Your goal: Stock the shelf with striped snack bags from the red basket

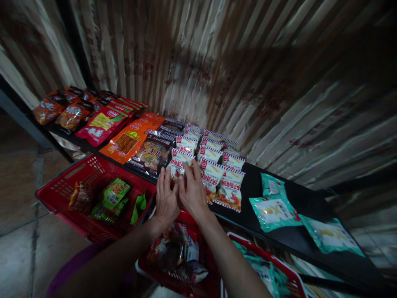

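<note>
Over white packets (177, 166) — hands (180, 194) together, flat.

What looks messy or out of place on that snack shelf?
The teal packets at the right end lie loose and skewed at different angles on the black shelf, apart from each other. The white packets beside them sit in neat overlapping rows. Both hands rest on the front of those rows. Nothing looks spilled or torn.

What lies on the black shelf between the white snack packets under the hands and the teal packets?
In the head view, only bare black shelf separates the white snack packets from the teal packets.
</note>
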A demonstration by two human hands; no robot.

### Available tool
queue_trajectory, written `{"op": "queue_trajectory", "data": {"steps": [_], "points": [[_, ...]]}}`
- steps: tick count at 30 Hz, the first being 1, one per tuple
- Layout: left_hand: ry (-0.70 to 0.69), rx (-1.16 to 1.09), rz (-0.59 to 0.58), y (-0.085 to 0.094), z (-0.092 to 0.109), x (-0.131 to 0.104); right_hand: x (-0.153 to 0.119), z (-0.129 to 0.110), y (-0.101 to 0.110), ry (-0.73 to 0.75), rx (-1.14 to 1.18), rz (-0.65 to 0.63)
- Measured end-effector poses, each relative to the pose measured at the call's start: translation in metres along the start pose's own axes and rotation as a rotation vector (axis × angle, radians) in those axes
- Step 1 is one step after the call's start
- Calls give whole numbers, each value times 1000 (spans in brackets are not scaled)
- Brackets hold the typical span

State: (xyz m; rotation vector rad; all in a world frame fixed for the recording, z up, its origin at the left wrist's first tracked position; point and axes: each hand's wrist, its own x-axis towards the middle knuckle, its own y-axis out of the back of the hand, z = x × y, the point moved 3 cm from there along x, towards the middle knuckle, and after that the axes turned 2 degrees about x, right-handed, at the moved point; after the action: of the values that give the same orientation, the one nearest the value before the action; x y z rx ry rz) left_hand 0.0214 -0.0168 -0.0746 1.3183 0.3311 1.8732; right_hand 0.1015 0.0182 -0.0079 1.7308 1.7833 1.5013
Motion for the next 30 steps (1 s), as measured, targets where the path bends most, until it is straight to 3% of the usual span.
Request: {"op": "queue_trajectory", "data": {"steps": [4,11,19,25,30], "points": [[12,29,-14,-6,-12,0,16,-10,-20,-67,-34,-59],[8,61,-44,-21,-21,2,17,0,-36,-190,-51,-83],[28,-53,-24,-25,-26,15,19,2,-36,-170,67,34],[-5,-46,26,-35,-27,18,23,8,-42,-214,74,26],[51,-46,-43,-41,-26,16,18,11,-44,-190,-26,24]]}}
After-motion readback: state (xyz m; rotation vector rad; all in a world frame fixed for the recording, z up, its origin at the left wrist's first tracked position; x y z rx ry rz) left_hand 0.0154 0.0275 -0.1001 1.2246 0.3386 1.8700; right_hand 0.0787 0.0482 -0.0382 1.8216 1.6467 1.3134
